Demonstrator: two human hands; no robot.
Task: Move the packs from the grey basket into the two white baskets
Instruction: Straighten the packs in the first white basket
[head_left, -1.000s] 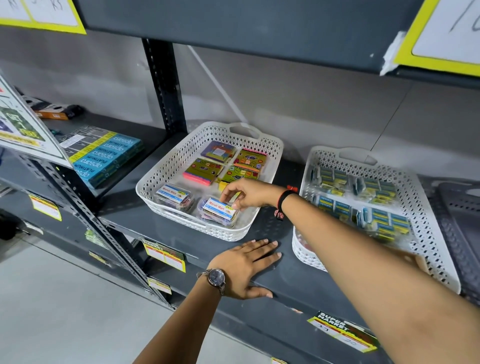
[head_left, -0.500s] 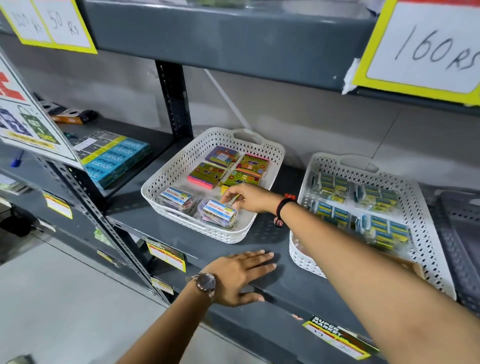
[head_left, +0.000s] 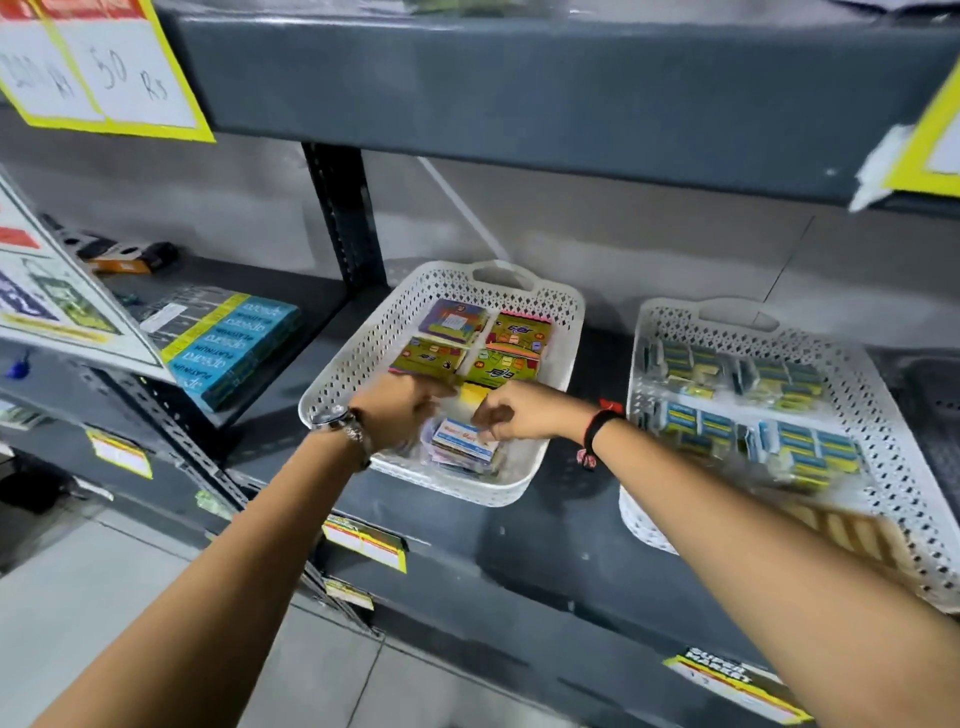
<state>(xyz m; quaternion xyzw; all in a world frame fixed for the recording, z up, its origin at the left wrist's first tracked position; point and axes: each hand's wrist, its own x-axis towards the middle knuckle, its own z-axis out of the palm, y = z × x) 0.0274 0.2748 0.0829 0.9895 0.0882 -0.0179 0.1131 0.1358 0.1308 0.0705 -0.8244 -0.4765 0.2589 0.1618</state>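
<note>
The left white basket (head_left: 358, 364) holds several colourful flat packs (head_left: 501, 348) at the back and a clear pack with a blue-and-white label (head_left: 465, 449) at the front. Both hands are inside this basket. My right hand (head_left: 527, 415) curls over the clear pack, fingertips pinching its top edge. My left hand (head_left: 397, 415), blurred, lies over the front left corner with fingers bent toward the same pack and hides what is under it. The right white basket (head_left: 883, 441) holds several blue-and-yellow packs (head_left: 727, 415). Only a dark edge of the grey basket (head_left: 937, 415) shows at far right.
The baskets stand on a grey metal shelf (head_left: 545, 540) under a low upper shelf (head_left: 519, 93) with yellow price cards. An upright post (head_left: 345, 218) stands behind the left basket. Blue boxes (head_left: 234, 348) lie on the neighbouring shelf at left.
My left hand has lifted off the shelf's front edge and gone into the left white basket. My right hand stays at the clear pack. The camera has moved closer.
</note>
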